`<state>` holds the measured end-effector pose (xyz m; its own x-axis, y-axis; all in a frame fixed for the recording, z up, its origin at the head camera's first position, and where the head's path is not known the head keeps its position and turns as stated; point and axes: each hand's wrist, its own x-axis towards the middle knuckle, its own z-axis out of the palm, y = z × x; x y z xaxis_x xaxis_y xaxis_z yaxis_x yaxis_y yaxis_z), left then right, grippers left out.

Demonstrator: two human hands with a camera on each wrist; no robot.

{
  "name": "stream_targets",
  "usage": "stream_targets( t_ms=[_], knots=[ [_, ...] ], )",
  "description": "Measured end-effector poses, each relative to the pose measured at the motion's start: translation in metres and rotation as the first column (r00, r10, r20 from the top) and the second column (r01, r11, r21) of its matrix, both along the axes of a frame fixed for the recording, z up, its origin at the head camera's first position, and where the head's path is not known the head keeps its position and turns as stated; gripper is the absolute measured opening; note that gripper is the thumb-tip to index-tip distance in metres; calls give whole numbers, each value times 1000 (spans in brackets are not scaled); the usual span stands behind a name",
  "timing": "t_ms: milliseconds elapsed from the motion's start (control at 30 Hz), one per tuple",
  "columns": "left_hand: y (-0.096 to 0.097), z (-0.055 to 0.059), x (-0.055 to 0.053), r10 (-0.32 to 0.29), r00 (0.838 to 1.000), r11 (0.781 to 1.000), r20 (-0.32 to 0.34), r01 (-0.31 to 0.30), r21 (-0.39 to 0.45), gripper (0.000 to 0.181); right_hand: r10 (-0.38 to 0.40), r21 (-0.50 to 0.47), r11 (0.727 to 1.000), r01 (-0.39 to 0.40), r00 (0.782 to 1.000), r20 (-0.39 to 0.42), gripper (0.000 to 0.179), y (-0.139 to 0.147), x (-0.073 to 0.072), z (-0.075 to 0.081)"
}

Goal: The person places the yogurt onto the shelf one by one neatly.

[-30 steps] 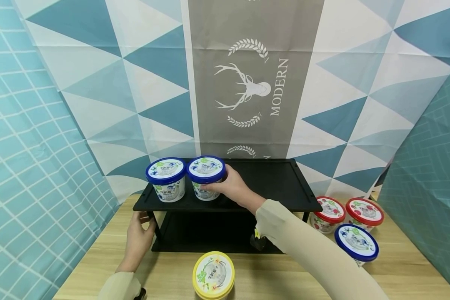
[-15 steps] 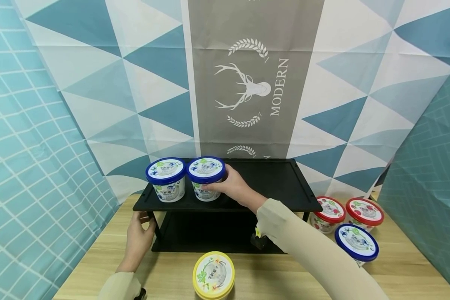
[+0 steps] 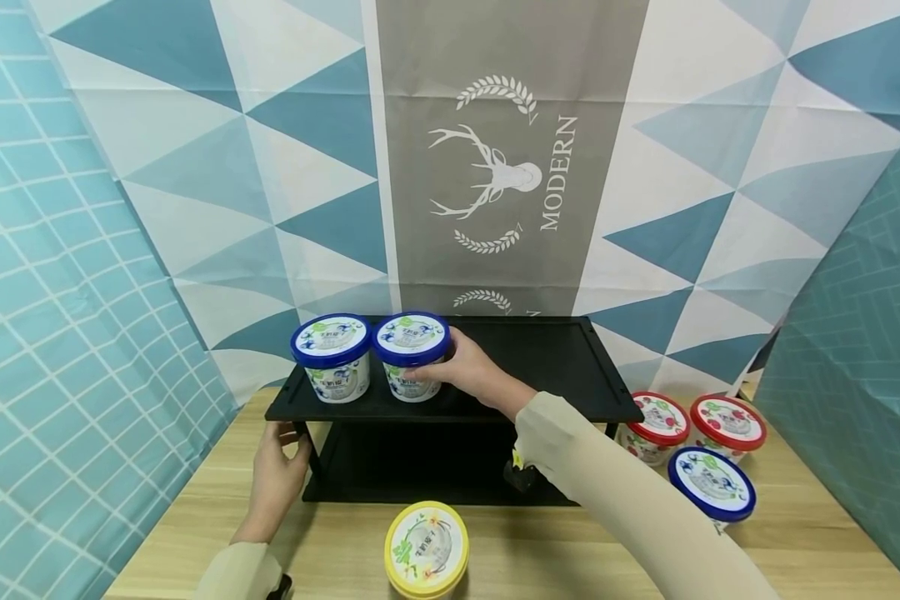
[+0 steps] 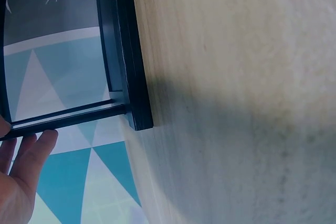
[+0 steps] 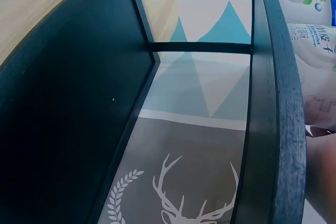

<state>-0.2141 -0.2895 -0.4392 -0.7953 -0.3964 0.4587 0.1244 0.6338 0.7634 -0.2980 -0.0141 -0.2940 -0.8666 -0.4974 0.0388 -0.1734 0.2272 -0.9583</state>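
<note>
On the top shelf of a black two-tier rack [image 3: 532, 358], two white tubs with blue lids stand side by side at the left. My right hand [image 3: 468, 367] grips the right-hand tub [image 3: 412, 385] from its right side, thumb across the front. Its neighbour, the left tub [image 3: 339, 379], stands close beside it. Below the shelf, my left hand [image 3: 279, 475] holds the rack's left front post [image 3: 311, 450]. In the left wrist view the fingers [image 4: 34, 156] lie along one side of that post, with the thumb at the other. The right fingertips behind the tub are hidden.
A yellow-lidded tub [image 3: 426, 550] stands on the wooden table [image 3: 570, 550] in front of the rack. At the right are two red-lidded tubs [image 3: 729, 423] and a blue-lidded tub [image 3: 712, 483]. Patterned cloth [image 3: 330, 200] hangs behind the rack.
</note>
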Motion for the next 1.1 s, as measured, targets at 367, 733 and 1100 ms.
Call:
stream_targets(
  t_ms=[367, 733, 1100],
  knots=[
    [2, 3, 2, 3, 1000, 1000, 8, -3, -11, 31, 14, 5, 1000, -14, 1000, -26, 77, 10, 5, 1],
    [1, 2, 2, 7, 1000, 1000, 22, -7, -6, 32, -4, -36, 999, 3, 999, -32, 74, 28, 9, 2],
    [1, 1, 3, 4, 1000, 1000, 26, -4, -12, 33, -55, -53, 997, 52, 997, -56, 63, 43, 21, 2]
  ],
)
